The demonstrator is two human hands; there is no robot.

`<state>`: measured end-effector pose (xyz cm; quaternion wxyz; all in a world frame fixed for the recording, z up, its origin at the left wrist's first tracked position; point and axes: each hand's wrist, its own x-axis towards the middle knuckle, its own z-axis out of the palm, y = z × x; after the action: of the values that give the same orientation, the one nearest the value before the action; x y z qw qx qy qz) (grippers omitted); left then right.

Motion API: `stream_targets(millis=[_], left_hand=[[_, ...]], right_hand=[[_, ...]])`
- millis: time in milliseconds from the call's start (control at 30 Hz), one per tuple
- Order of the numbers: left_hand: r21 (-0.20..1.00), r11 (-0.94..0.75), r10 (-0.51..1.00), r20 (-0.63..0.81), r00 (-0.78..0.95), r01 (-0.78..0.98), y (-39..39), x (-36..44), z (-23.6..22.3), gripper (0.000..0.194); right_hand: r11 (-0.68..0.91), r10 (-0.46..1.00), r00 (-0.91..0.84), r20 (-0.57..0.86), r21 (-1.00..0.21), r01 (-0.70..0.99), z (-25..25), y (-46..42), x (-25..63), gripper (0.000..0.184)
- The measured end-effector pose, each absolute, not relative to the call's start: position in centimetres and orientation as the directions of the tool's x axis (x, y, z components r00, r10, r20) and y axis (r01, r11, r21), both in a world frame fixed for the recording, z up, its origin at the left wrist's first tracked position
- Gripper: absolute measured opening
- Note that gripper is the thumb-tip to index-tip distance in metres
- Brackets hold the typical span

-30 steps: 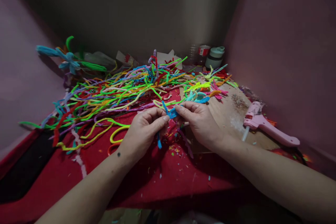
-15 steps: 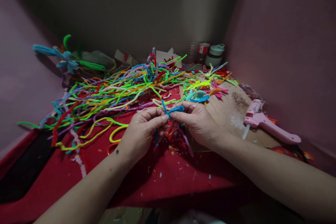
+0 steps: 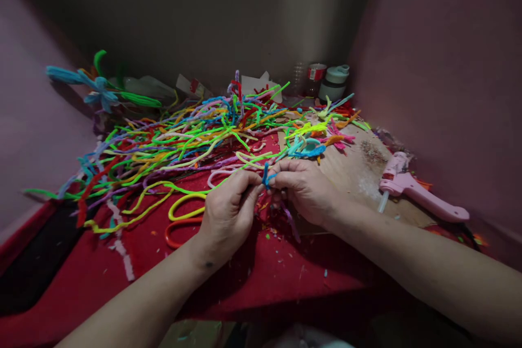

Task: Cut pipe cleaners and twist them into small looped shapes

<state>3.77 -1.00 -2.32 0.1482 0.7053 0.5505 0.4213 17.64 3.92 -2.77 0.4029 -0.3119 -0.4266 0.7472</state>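
Note:
Between my fingertips is a blue pipe cleaner (image 3: 266, 176), bent, with one short end sticking up. My left hand (image 3: 231, 205) pinches it from the left, thumb against the curled fingers. From the right, my right hand (image 3: 304, 187) grips the same blue piece between thumb and forefinger. Most of the piece is hidden by the fingers. Just left of my left hand lie scissors with a yellow handle loop (image 3: 185, 207) and a red one (image 3: 179, 232). A purple fuzzy strip (image 3: 291, 223) lies on the cloth under my right hand.
A tangle of coloured pipe cleaners (image 3: 183, 136) spreads across the red cloth (image 3: 285, 283). At right, a pink glue gun (image 3: 416, 187) rests on cardboard (image 3: 346, 168). A lidded cup (image 3: 334, 82) stands at the back; a blue pipe-cleaner flower (image 3: 101, 93) is at far left.
My left hand has turned over and its fingers have curled in. The blue loop by my right fingers is now mostly covered, and the end hanging below my left hand is out of sight.

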Motion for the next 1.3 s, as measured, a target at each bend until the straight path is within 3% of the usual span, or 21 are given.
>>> stream_targets(millis=[100,333,500,700,800,900,1000,1167,1300], left_hand=[[0.619,-0.356,0.894,0.444,0.061,0.7,-0.8,3.8,-2.6,0.008],[0.876,-0.2,0.975,0.222,0.002,0.438,-0.4,3.4,-1.7,0.011],[0.885,-0.188,0.98,0.196,0.027,0.426,-0.5,3.4,-1.5,0.011],[0.823,-0.273,0.957,0.284,0.055,0.499,-0.4,3.5,-2.0,0.009],[0.844,-0.206,0.97,0.243,-0.01,0.494,-0.3,3.5,-1.9,0.01],[0.929,-0.059,0.993,0.092,-0.075,0.365,-0.2,3.5,-1.4,0.012],[0.983,0.043,0.999,-0.038,-0.032,0.18,-0.1,3.6,-1.2,0.016],[0.971,0.18,0.978,-0.161,0.129,-0.159,0.1,3.5,-1.2,0.013],[0.967,0.184,0.974,-0.155,0.168,-0.178,0.2,3.2,-1.3,0.014]], right_hand=[[-0.311,0.87,-0.472,-0.145,-0.903,-0.296,-2.6,3.8,17.7,0.007],[-0.411,0.813,-0.558,-0.168,-0.844,-0.345,-2.2,3.7,17.7,0.019],[-0.417,0.826,-0.542,-0.157,-0.817,-0.398,-2.6,3.6,17.5,0.015],[-0.335,0.869,-0.478,-0.127,-0.862,-0.379,-3.0,3.7,17.5,0.009],[-0.268,0.881,-0.464,-0.092,-0.906,-0.329,-2.9,3.7,17.5,0.008],[-0.202,0.892,-0.449,-0.044,-0.929,-0.311,-2.7,3.6,17.5,0.012],[-0.143,0.907,-0.42,0.012,-0.932,-0.334,-2.7,3.6,17.5,0.016],[-0.238,0.89,-0.454,-0.05,-0.899,-0.367,-2.7,3.7,17.7,0.018],[-0.275,0.883,-0.46,-0.094,-0.898,-0.343,-2.2,3.8,18.0,0.018]])
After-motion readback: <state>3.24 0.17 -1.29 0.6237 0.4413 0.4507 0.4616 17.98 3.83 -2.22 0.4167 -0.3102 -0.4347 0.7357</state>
